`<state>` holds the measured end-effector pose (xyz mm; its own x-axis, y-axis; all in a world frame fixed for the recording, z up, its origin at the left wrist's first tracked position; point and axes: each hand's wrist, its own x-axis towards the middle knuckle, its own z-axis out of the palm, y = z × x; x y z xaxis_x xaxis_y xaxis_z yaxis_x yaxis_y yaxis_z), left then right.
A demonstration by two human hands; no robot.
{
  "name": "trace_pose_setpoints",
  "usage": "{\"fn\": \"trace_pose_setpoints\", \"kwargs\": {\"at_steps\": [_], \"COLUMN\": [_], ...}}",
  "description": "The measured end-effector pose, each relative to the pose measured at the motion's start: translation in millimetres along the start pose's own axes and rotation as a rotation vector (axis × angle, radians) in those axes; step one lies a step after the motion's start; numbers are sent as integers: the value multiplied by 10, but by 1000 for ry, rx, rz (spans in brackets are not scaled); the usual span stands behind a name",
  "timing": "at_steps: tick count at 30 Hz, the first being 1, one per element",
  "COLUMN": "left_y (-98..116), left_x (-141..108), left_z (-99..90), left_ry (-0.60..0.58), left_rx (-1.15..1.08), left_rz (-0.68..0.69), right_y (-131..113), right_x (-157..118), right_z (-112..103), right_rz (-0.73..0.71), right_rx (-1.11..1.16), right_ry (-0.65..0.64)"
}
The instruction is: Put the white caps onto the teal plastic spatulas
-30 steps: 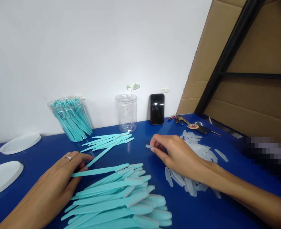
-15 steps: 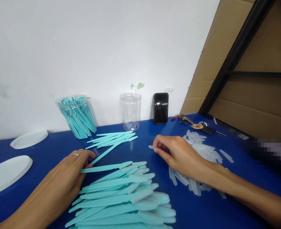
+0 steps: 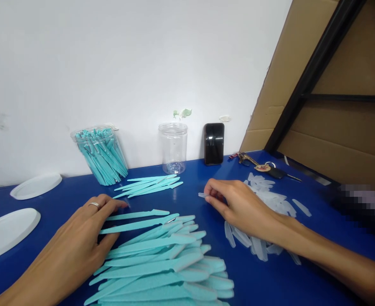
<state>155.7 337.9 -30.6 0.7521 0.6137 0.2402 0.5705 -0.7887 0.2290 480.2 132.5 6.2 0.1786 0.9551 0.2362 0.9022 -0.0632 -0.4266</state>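
Observation:
My left hand (image 3: 79, 238) lies over the near-left of the table, thumb and fingers apart. Two teal eyebrow razors (image 3: 139, 222) run into the gap between them, their handle ends partly hidden by the hand. Just below, a heap of teal eyebrow razors (image 3: 155, 265) has its blade ends pointing right, many with clear covers. My right hand (image 3: 235, 204) is closed in a pinch on a small clear plastic blade cover (image 3: 202, 195). Under and behind that wrist spreads a pile of loose clear covers (image 3: 270, 197).
Several razors (image 3: 152, 185) lie beyond my hands. A full jar of razors (image 3: 102, 157) leans at the wall beside an empty clear jar (image 3: 173, 148). A phone (image 3: 214, 144) stands upright; keys (image 3: 263, 168) lie right. Two white lids (image 3: 12, 231) rest left.
The razor slanting away from my left fingers has swung down beside the other one near the heap. My left thumb and fingers have spread apart. The right hand has hardly moved.

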Motion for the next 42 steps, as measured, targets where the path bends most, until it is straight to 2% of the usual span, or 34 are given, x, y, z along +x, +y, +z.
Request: {"fn": "trace_pose_setpoints", "kwargs": {"at_steps": [2, 6, 10, 13, 16, 22, 28, 30, 32, 36, 39, 42], "left_y": [-20, -23, -75, -70, 22, 187, 253, 275, 291, 305, 311, 312], "left_x": [-9, -12, -9, -21, -53, -125, -129, -130, -131, -133, -135, -143], "left_z": [8, 20, 26, 19, -32, -165, -155, -148, -144, -135, -129, -129], "left_ry": [0, 112, 58, 192, 342, 340, 329, 320, 307, 308, 297, 276], "left_rx": [-3, -55, -55, 7, 73, 105, 85, 81, 81, 91, 121, 140], "left_rz": [37, 31, 57, 120, 235, 383, 403, 392, 386, 418, 432, 442], "right_y": [1, 0, 6, -7, -60, -180, -209, -234, -268, -332, -369, -403], "right_x": [1, 1, 1, -6, -37, -118, -145, -156, -158, -135, -121, -122], "right_z": [2, -2, -8, -6, -5, -7, 30, 39, 38, 25, 19, 5], "right_rz": [-6, 4, 22, -3, -95, -335, -393, -362, -248, 17, 128, 211], "right_rx": [1, 8, 26, 70, 161, 184, 205, 255, 390, 758, 939, 1025], "right_ry": [5, -12, -16, 31, 104, 252, 264, 253, 211, 50, -74, -139]}}
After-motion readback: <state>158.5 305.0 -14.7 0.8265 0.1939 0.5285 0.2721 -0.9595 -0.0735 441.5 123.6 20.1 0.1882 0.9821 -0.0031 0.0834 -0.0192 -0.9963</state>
